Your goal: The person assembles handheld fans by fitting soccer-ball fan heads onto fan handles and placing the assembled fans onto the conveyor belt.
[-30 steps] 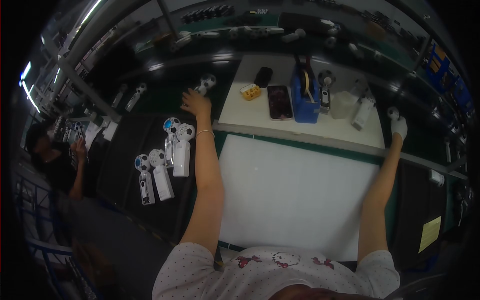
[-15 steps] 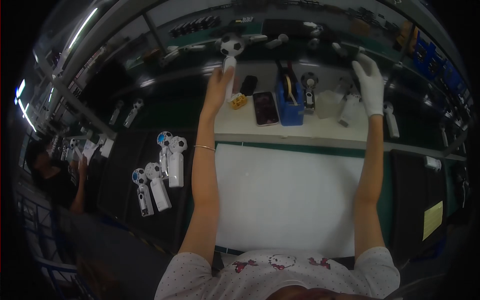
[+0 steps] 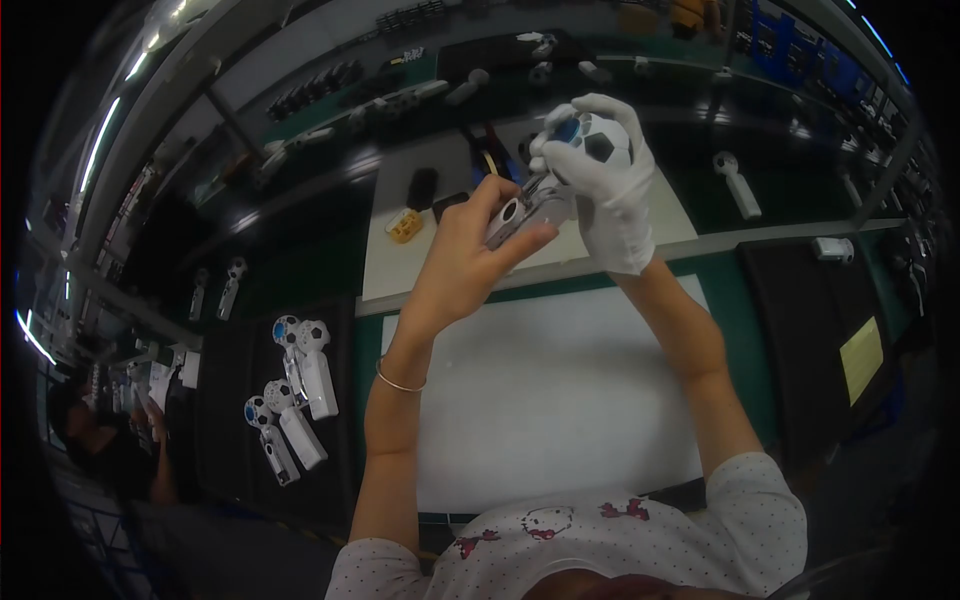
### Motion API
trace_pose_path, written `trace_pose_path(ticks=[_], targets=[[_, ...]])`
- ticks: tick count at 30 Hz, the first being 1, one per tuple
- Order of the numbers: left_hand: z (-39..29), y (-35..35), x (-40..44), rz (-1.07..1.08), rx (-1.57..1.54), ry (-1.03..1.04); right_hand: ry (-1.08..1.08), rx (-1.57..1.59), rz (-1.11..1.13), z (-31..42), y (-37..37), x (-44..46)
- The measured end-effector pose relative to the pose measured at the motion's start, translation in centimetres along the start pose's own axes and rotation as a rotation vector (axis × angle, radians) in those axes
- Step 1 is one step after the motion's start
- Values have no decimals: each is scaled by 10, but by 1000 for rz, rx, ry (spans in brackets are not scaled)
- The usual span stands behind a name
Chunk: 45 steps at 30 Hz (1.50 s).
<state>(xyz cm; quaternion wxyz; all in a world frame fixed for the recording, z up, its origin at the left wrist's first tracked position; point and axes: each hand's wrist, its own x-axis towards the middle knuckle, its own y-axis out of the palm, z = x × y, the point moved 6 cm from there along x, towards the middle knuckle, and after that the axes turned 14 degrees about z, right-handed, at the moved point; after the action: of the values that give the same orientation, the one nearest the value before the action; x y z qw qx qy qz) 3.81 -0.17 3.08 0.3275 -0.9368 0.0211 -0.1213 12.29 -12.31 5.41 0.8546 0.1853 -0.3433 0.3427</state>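
Observation:
My bare left hand is closed around the white handle of a handheld fan, with the thumb along its near side. My right hand, in a white glove, curls its fingers around the soccer-ball-patterned head of the fan. Something blue shows inside that head. The fan is tilted, its head up and to the right. Whether head and handle are one piece or two parts held together, I cannot tell, since the fingers cover the joint. Several similar fans lie on a black mat at the left.
A white sheet covers the bench before me. Beyond it, a pale board bears a yellow part and a black object. At right, a dark mat holds a yellow note. A person sits at far left.
My hands have come together from far apart. The right hand moved left and now grips a fan head; the left turned the handle it holds. The view has tilted and shifted.

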Motion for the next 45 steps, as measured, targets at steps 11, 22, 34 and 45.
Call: trace_pose_path(ticks=[11, 22, 34, 45], targets=[[-12, -18, -9, -551, 744, 291, 262, 701, 12, -32, -5, 13], [-24, -1, -19, -817, 1056, 495, 219, 555, 61, -27, -8, 9], [25, 38, 10, 522, -1165, 280, 163, 145, 152, 0, 24, -5], [113, -124, -31, -742, 565, -294, -414, -610, 264, 18, 7, 8]])
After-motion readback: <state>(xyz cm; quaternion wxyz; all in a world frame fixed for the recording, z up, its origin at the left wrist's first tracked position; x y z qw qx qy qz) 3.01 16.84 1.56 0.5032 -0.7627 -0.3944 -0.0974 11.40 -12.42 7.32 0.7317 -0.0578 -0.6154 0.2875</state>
